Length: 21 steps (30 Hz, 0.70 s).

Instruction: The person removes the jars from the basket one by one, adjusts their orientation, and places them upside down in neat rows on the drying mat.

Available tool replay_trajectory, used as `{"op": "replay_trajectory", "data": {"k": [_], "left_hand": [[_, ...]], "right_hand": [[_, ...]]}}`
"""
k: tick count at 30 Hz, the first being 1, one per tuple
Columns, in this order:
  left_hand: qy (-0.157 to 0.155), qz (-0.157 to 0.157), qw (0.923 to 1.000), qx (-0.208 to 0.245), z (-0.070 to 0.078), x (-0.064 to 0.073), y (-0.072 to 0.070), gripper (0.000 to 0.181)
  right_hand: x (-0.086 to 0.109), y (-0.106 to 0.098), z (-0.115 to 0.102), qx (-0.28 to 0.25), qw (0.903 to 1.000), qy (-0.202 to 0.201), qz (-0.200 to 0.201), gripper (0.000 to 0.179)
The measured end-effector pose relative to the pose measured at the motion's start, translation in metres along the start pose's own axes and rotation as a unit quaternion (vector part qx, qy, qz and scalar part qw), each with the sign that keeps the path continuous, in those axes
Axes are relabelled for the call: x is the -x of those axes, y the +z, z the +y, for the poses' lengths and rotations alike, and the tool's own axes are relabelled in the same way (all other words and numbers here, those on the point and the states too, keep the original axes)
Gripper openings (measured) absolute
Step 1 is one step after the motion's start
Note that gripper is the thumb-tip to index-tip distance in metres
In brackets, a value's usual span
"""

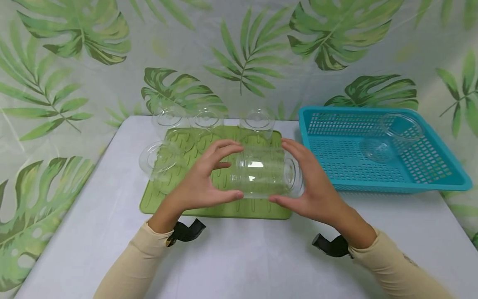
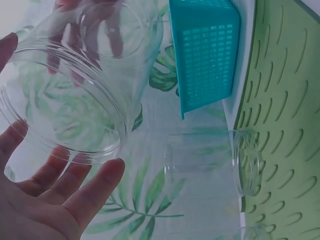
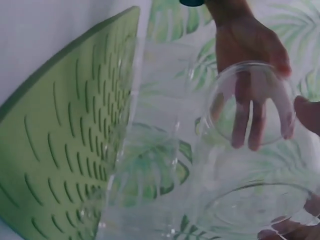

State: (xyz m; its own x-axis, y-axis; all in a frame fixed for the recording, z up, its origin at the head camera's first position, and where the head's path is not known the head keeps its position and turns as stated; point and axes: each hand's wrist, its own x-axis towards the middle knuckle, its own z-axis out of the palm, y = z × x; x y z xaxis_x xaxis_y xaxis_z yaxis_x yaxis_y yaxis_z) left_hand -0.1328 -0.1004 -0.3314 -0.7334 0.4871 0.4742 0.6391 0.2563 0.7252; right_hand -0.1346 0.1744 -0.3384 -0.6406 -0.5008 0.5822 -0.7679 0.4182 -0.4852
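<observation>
A clear cup (image 1: 261, 172) lies sideways in the air above the green drying mat (image 1: 224, 207), its base toward the right. My right hand (image 1: 313, 187) grips it around the base end, thumb below and fingers above. My left hand (image 1: 201, 178) is at the rim end with thumb and fingers spread. In the left wrist view, the fingertips of the left hand (image 2: 55, 200) come up to the cup's rim (image 2: 122, 125); whether they press on it I cannot tell. Through the cup (image 3: 250, 170) in the right wrist view, the left hand's fingers look nearly straight.
Several clear cups stand on the mat, among them a back-row cup (image 1: 257, 120) and a front-left cup (image 1: 160, 160). At right sits a blue perforated basket (image 1: 373, 187) with a tilted clear cup (image 1: 392, 137) inside. Behind the white table (image 1: 239, 257) hangs a leaf-patterned cloth (image 1: 246, 50).
</observation>
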Motion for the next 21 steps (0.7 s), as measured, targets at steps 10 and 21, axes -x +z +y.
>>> {"op": "replay_trajectory", "data": {"k": [10, 21], "left_hand": [[-0.006, 0.031, 0.9917, 0.125, -0.005, 0.004, -0.004, 0.085], [-0.011, 0.064, 0.9836, 0.168, -0.007, 0.001, -0.001, 0.094]], "right_hand": [[0.005, 0.022, 0.007, -0.403, 0.9081, 0.107, 0.041, 0.112], [-0.003, 0.039, -0.002, -0.579, 0.7988, 0.123, 0.108, 0.107]]}}
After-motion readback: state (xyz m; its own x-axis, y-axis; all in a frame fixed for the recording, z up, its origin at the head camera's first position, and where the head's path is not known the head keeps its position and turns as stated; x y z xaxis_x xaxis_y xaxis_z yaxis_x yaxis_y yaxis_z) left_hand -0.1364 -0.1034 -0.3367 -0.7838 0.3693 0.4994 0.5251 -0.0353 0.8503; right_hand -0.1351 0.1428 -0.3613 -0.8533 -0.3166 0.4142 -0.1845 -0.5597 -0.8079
